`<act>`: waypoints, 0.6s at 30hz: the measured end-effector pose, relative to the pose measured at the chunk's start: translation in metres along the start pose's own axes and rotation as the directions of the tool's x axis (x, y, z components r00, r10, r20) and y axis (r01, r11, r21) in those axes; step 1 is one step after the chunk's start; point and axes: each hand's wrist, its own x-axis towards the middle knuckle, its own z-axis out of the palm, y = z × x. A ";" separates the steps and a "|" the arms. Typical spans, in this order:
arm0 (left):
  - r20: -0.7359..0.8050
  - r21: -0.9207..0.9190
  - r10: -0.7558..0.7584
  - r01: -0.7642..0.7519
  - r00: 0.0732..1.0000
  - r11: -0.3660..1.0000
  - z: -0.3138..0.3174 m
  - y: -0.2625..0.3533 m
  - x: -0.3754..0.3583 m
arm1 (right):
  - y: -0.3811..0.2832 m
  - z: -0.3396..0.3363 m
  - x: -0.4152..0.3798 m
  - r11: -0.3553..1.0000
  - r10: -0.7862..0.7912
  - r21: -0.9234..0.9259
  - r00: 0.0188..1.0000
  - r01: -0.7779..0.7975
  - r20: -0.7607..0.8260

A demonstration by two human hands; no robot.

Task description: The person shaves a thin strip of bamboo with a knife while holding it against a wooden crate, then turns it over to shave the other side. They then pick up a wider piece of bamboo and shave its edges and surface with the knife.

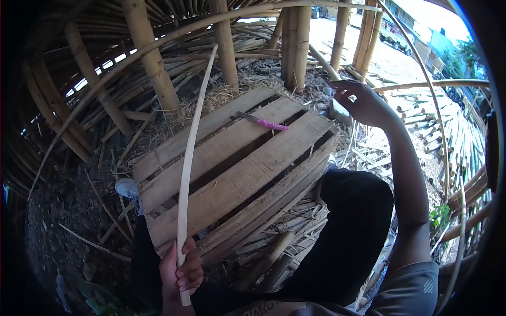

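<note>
My left hand (182,271) is closed around the lower end of a long, thin, pale bamboo strip (191,142). The strip rises in a slight curve over a wooden pallet (237,174) toward the bamboo poles behind. A knife with a pink handle (271,125) lies on the pallet's far boards, blade pointing left. My right hand (361,100) is stretched out past the pallet's far right corner with its fingers curled. It hovers over a greyish object (337,110) that I cannot identify. Whether it grips anything is unclear.
Upright bamboo poles (153,63) and bent bamboo hoops surround the pallet. Straw, shavings and split bamboo litter the ground. My black-trousered knee (353,226) is at the pallet's right, a pale shoe (126,187) at its left. More cut bamboo (464,137) is stacked at right.
</note>
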 end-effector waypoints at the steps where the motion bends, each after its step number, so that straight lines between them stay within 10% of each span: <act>1: 0.031 -0.029 0.021 -0.020 0.999 0.999 0.002 -0.002 0.001 | 0.009 -0.010 -0.030 0.993 0.042 -0.105 0.993 -0.054 -0.114; 3: 0.092 -0.109 0.029 -0.019 0.995 0.994 0.011 -0.007 0.007 | 0.035 -0.023 -0.097 0.941 0.137 -0.258 0.942 -0.220 -0.306; 8: 0.189 -0.058 -0.037 0.049 0.981 0.997 0.052 -0.015 0.025 | 0.118 0.016 -0.263 0.773 0.593 0.109 0.651 -0.625 -0.473; 17: 0.406 0.058 -0.365 0.375 0.838 0.925 0.160 -0.066 0.089 | 0.235 0.223 -0.431 0.391 0.905 0.005 0.384 -0.920 -0.182; 18: 0.405 0.042 -0.410 0.431 0.818 0.901 0.171 -0.079 0.097 | 0.235 0.234 -0.429 0.229 0.956 -0.057 0.235 -0.972 -0.174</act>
